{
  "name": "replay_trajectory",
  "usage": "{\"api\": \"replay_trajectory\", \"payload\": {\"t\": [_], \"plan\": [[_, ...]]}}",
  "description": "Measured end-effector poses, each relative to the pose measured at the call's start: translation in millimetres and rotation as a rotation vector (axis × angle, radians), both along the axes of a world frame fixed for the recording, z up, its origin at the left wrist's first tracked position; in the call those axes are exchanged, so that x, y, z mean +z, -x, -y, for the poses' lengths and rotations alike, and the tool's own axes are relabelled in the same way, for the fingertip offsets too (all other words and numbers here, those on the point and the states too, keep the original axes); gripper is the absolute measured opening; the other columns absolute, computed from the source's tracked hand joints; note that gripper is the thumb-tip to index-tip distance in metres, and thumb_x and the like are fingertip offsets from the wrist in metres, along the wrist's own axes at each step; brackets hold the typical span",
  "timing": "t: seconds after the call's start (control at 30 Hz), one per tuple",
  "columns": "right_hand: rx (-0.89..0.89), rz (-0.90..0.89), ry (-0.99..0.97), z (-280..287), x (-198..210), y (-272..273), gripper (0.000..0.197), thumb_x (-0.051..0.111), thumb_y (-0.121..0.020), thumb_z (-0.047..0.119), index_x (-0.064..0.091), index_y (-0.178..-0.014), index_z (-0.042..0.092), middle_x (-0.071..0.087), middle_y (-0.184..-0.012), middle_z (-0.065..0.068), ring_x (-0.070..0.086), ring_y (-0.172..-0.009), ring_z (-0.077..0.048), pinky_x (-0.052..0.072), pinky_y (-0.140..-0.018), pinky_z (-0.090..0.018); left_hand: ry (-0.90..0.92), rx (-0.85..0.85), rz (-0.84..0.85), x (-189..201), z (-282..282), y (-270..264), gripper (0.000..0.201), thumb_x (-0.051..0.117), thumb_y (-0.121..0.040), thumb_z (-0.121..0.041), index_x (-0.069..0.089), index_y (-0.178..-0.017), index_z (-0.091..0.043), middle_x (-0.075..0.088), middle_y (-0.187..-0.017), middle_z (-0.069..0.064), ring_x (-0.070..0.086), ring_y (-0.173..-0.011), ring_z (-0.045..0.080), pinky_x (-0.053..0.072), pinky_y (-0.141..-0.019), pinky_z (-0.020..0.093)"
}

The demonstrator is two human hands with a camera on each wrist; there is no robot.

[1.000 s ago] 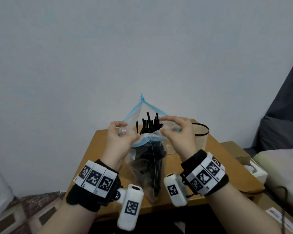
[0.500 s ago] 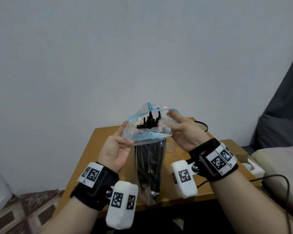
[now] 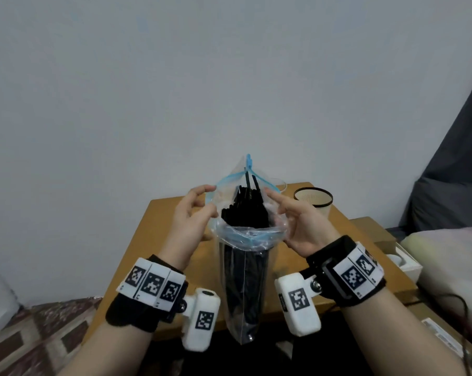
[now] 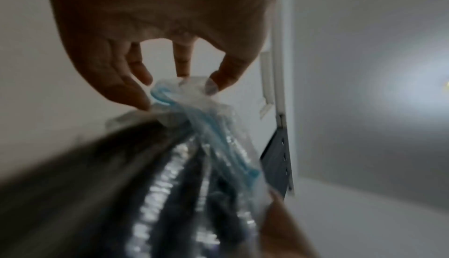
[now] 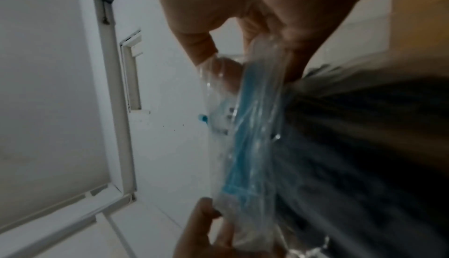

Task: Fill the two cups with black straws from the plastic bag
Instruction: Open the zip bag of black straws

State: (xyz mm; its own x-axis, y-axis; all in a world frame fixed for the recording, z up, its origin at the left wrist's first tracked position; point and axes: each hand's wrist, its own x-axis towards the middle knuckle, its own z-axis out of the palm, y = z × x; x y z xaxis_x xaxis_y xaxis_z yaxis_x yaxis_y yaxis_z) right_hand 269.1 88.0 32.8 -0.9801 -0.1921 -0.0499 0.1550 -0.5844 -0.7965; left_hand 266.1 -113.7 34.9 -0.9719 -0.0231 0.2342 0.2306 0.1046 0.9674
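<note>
Both hands pinch the bag rim: left hand fingers left side, right hand right side. Mouth open, straws upright inside, above the tabletop.

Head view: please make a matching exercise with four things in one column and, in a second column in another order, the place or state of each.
Things:
1. plastic bag
2. black straws
3. cup with dark rim
4. left hand

Places or states:
A. stands on the wooden table, right of the bag
B. pinches the bag's rim on one side
C. held up between both hands, mouth open
D. stand bundled inside the bag

Pairs: 1-C, 2-D, 3-A, 4-B
</note>
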Motion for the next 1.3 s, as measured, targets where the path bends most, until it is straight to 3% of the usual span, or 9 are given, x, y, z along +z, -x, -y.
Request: {"api": "replay_trajectory", "payload": {"t": [0.17,0.37,0.57,0.7,0.8,0.93,1.1,1.23,1.3], "plan": [[-0.064,-0.172,-0.236,6.0,5.7,-13.2,0.045,0.044,-0.085,-0.013,0.061,-0.118,0.011,0.072,-0.088,-0.005,0.064,-0.054,-0.01,0.049,-0.045,-0.019,0.476,0.196,-0.459,11.0,-3.7,1.9,0.021,0.069,-0.082,-0.021,0.066,-0.102,-0.028,0.046,-0.121,-0.004,0.048,-0.115,0.011,0.038,-0.089,0.018],[-0.22,-0.461,-0.864,6.5,7.9,-16.1,0.044,0.058,-0.086,0.002,0.058,-0.119,0.031,0.063,-0.107,0.0,0.061,-0.098,-0.009,0.051,-0.092,-0.025,0.837,0.023,-0.467,29.9,-14.8,9.6,0.059,0.048,-0.086,0.004,0.051,-0.134,-0.03,0.04,-0.142,0.001,0.043,-0.129,0.015,0.029,-0.087,0.009],[-0.381,-0.791,-1.369,0.6,24.5,-21.3,0.07,0.058,-0.081,0.009,0.037,-0.13,0.055,0.035,-0.133,0.001,0.031,-0.127,-0.016,0.028,-0.1,-0.026,0.602,-0.082,-0.284,37.2,-18.1,19.4,0.068,0.038,-0.082,0.015,0.051,-0.136,-0.024,0.058,-0.115,-0.001,0.061,-0.092,0.011,0.042,-0.058,0.007],[-0.321,-0.821,-1.523,1.2,31.3,-13.4,0.063,0.054,-0.082,-0.005,0.057,-0.125,0.04,0.043,-0.134,0.0,0.042,-0.123,-0.016,0.03,-0.094,-0.017,0.305,-0.213,-0.123,40.5,-18.2,22.5,0.062,0.042,-0.078,0.022,0.064,-0.122,-0.017,0.062,-0.081,0.002,0.059,-0.071,0.008,0.043,-0.059,0.009],[-0.343,-0.752,-1.562,2.5,31.6,-7.9,0.071,0.048,-0.078,-0.013,0.049,-0.136,0.028,0.051,-0.13,-0.004,0.048,-0.118,-0.019,0.037,-0.097,-0.022,0.193,-0.284,-0.035,44.3,-13.6,21.8,0.059,0.043,-0.077,0.025,0.07,-0.11,-0.017,0.059,-0.071,0.004,0.053,-0.059,0.011,0.044,-0.058,0.019],[-0.328,-0.628,-1.221,-0.6,22.6,-0.6,0.069,0.048,-0.079,-0.018,0.053,-0.132,0.025,0.06,-0.124,-0.001,0.054,-0.116,-0.013,0.049,-0.092,-0.027,-0.114,-0.42,0.129,44.4,-3.6,24.5,0.057,0.037,-0.072,0.017,0.069,-0.112,-0.008,0.058,-0.069,0.008,0.054,-0.059,0.015,0.048,-0.058,0.024],[-0.066,-0.229,-0.171,-10.0,4.0,12.3,0.07,0.048,-0.068,-0.025,0.056,-0.127,0.012,0.069,-0.108,-0.014,0.066,-0.096,-0.02,0.049,-0.09,-0.034,-0.621,-0.546,0.328,28.1,15.7,39.6,0.048,0.057,-0.064,-0.006,0.072,-0.109,-0.002,0.048,-0.075,0.008,0.041,-0.053,0.014,0.041,-0.051,0.022],[0.014,-0.07,0.196,-11.8,-8.1,21.6,0.072,0.046,-0.049,-0.022,0.072,-0.106,0.014,0.068,-0.101,-0.021,0.05,-0.076,-0.019,0.054,-0.064,-0.026,-0.222,-0.512,0.17,20.6,12.5,36.4,0.05,0.075,-0.068,-0.007,0.067,-0.117,-0.013,0.071,-0.097,0.008,0.067,-0.083,0.021,0.055,-0.07,0.025],[0.01,-0.107,0.242,-10.9,-8.4,19.9,0.062,0.042,-0.057,-0.016,0.071,-0.105,0.009,0.066,-0.095,-0.02,0.053,-0.07,-0.019,0.05,-0.056,-0.026,0.102,-0.393,0.0,24.6,5.6,29.9,0.037,0.076,-0.079,-0.007,0.068,-0.112,-0.02,0.072,-0.107,0.001,0.067,-0.098,0.017,0.053,-0.078,0.019]]}}
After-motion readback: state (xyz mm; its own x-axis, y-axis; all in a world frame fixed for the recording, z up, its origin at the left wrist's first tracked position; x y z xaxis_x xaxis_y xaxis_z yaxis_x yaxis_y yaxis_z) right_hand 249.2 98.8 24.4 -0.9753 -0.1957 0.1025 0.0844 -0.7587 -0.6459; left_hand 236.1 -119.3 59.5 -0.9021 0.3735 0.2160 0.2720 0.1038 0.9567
